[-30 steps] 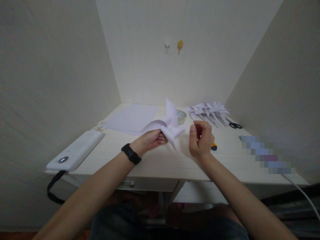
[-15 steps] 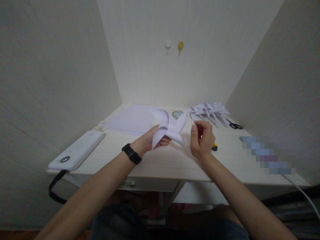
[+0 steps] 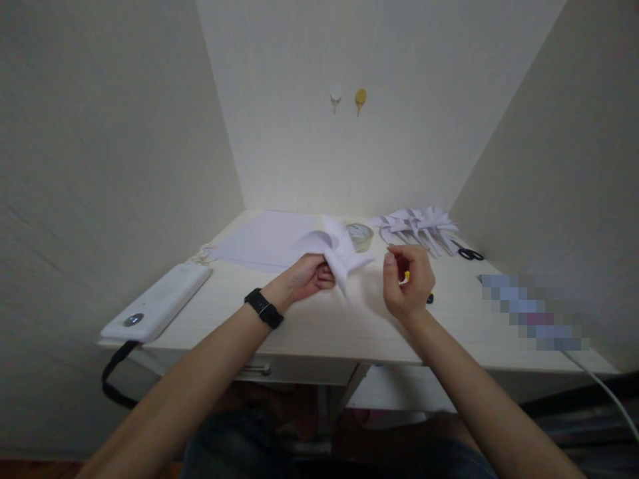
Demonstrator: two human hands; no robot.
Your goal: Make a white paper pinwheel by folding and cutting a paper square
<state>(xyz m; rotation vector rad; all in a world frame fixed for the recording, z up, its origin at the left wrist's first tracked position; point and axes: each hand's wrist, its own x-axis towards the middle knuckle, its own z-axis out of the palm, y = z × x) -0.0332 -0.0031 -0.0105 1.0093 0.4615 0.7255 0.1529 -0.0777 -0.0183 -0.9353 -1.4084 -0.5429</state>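
Observation:
A white paper pinwheel (image 3: 339,249) with curled blades is held over the middle of the desk. My left hand (image 3: 310,276), with a black band on the wrist, is closed behind and below it, and part of the fingers is hidden by the paper. To the right of the blades and apart from them, my right hand (image 3: 409,279) is raised with its fingers curled and thumb and forefinger close together. Whatever may be between those fingertips is too small to make out. A yellow and black tool (image 3: 430,299) lies partly hidden behind this hand.
White paper sheets (image 3: 259,236) lie at the back left. A tape roll (image 3: 360,236) sits behind the pinwheel. Several finished pinwheels (image 3: 419,226) are piled at the back right, near black scissors (image 3: 469,253). A white device (image 3: 160,303) rests at left; a blurred-out object (image 3: 532,313) lies at right.
The pinwheel has turned and tilted in my left hand, its blades now pointing in other directions. My right hand has shifted slightly right. More of the tape roll shows.

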